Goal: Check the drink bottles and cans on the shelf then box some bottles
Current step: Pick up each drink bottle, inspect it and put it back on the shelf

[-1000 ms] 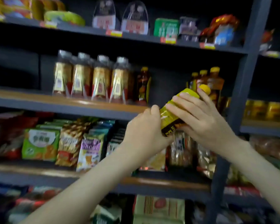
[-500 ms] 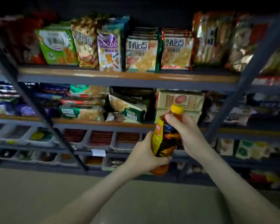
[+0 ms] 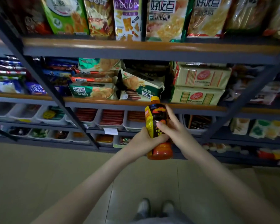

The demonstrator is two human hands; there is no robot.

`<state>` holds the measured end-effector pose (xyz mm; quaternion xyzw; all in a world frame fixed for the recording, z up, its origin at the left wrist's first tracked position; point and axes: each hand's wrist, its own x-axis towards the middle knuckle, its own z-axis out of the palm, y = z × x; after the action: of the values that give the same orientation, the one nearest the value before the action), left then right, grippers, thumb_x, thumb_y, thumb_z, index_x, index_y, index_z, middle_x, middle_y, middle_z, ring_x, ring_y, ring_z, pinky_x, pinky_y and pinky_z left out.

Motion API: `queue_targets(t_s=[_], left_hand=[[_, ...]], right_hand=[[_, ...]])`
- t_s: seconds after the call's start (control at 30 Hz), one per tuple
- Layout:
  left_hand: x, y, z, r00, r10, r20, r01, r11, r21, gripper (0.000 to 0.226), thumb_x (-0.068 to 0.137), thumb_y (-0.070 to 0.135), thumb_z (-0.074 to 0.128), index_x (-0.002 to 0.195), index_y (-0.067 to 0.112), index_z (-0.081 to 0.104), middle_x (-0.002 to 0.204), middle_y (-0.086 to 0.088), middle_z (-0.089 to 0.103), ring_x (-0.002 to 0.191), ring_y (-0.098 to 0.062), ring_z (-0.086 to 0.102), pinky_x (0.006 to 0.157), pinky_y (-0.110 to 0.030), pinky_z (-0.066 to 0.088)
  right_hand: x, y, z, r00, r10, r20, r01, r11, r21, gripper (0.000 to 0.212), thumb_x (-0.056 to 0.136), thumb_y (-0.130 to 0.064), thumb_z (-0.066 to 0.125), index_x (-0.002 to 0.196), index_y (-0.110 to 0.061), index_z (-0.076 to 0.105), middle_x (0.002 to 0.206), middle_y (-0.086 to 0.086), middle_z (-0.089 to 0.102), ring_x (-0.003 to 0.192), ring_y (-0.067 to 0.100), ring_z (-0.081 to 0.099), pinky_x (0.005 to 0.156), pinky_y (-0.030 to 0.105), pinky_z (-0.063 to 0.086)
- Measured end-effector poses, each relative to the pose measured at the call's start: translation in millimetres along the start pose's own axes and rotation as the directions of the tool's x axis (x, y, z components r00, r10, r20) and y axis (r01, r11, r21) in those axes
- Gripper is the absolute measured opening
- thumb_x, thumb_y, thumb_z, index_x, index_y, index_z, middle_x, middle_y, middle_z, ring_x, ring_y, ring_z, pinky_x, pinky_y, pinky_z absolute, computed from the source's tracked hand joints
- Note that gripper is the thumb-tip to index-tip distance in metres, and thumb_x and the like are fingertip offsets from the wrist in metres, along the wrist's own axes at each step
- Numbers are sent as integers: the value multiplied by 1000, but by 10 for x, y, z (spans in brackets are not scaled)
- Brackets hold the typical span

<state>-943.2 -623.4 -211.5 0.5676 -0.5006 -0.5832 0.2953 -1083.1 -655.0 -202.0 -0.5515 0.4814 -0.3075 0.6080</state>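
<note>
- Bottle [image 3: 155, 117]: a dark drink with a yellow-and-black label and a yellow cap [image 3: 155, 99]. It is held upright in mid-air in front of the lower shelves and rests on no shelf.
- Change: a second ago the bottle lay tilted up at the drinks shelf. It now stands upright and far lower, and the view has tipped down with it.
- Left hand [image 3: 144, 139]: wraps the lower half of the bottle from the left, as it did before.
- Right hand [image 3: 173, 131]: has slid down from the cap end to the label. The thumb lies across the front, the fingers pass behind, and the forefinger points up beside the bottle.
- Both hands are together and clamped on the bottle.
- Meaning for the task: the bottle is off its shelf and probably being checked or carried to the box. No box is in view, so boxing is not yet done.
- Shelf board [image 3: 103, 46]: wood-faced on a dark metal frame, with a slanting post [image 3: 44, 81].
- Stock: snack bags [image 3: 128, 18] stand above and cracker packs [image 3: 200, 76] are stacked below. Lower still, white trays [image 3: 110, 118] hold red sticks, with a paper tag [image 3: 110, 131] on the rail.
- Floor [image 3: 39, 175]: pale tiles, with the person's shoes [image 3: 155, 207] at the bottom edge.
- Room: a dim shop aisle.
</note>
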Motion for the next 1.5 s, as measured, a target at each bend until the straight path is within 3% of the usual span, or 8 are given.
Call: queue_targets(t_s=[0.1, 0.2, 0.47, 0.7, 0.83, 0.97, 1.23, 1.5], left_hand=[[-45, -17, 8, 999, -15, 47, -2, 940, 341, 56, 84, 62, 61, 127, 30, 45, 116, 7, 63, 100, -8, 63, 84, -26, 52], [-76, -73, -46, 994, 2, 112, -53, 888, 457, 62, 85, 68, 51, 129, 24, 47, 109, 8, 63, 93, -8, 62, 75, -19, 50], [177, -275, -220, 945, -296, 139, 320, 923, -213, 58, 82, 59, 60, 116, 12, 55, 96, 0, 66, 92, -15, 64, 97, -42, 49], [317, -262, -40, 892, -320, 319, 451, 668, -592, 59, 73, 52, 61, 118, 13, 60, 101, -12, 73, 91, -26, 71, 77, -39, 56], [437, -241, -13, 911, -350, 219, 411, 722, -556, 53, 79, 35, 66, 126, 10, 59, 114, -14, 70, 101, -27, 68, 77, -37, 58], [523, -229, -15, 911, -388, 139, 408, 802, -436, 43, 88, 31, 67, 124, 11, 59, 114, -14, 70, 106, -28, 67, 87, -40, 55], [605, 42, -32, 960, -280, 24, 277, 929, -244, 45, 81, 31, 77, 116, 8, 63, 103, -13, 73, 95, -28, 71, 89, -50, 54], [443, 568, -225, 997, -65, -33, 62, 993, -105, 44, 84, 27, 75, 120, 14, 53, 107, -9, 70, 96, -22, 68, 84, -42, 57]], right_hand=[[13, 140, 23, 994, 111, -25, -110, 994, 12, 112, 64, -49, 81, 151, -43, 10, 140, -7, 46, 119, 16, 54, 101, 44, 47], [-25, 291, -7, 978, 206, -37, -189, 946, 263, 87, 71, -25, 80, 142, -39, 32, 125, 2, 62, 100, 20, 69, 79, 39, 58], [-68, 310, -32, 911, 370, 182, -378, 574, 726, 42, 74, -27, 64, 113, -10, 61, 91, 18, 72, 76, 31, 71, 65, 38, 60], [26, 261, -134, 883, 424, 203, -468, 831, 300, 48, 84, -56, 56, 122, -28, 55, 112, 10, 69, 99, 25, 67, 79, 39, 56], [29, 260, -189, 877, 431, 211, -349, 875, -336, 56, 94, -56, 45, 143, -36, 29, 126, 2, 60, 104, 21, 64, 82, 42, 58], [29, 247, -247, 955, 212, 208, -78, 855, -512, 97, 87, -53, 61, 146, -50, -16, 153, -1, 30, 118, 15, 52, 93, 32, 47], [156, 249, -407, 938, 173, 299, -25, 898, -440, 112, 57, -73, 72, 137, -68, -6, 159, -11, 9, 135, 19, 41, 105, 44, 44], [162, -140, -299, 992, -87, 95, 90, 996, -18, 114, 64, -45, 78, 143, -62, -3, 150, -17, 32, 127, 8, 48, 100, 45, 48]])
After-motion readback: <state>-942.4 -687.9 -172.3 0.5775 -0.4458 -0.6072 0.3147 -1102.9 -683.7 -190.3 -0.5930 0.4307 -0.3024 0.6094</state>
